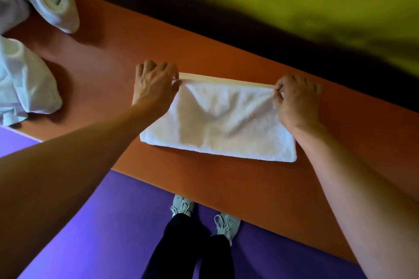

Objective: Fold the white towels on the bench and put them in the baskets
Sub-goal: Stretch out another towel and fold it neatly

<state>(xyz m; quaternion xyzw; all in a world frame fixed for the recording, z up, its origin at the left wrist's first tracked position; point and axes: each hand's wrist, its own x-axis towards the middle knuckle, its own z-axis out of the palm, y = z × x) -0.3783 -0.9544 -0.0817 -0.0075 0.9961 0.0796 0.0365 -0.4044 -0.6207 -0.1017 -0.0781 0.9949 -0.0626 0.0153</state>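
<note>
Both forearms reached out from me over the bench's (283,199) near edge. My left hand (154,86) and right hand (297,102) each pinched a far corner of the towel (217,124), soft, thick white terry, lying mid-bench. I judged it best to keep the corners level and the hem matched.

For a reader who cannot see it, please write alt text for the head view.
Left hand and right hand pinch the far corners of a folded white towel on an orange bench. Unfolded towels lie at the left.
</note>
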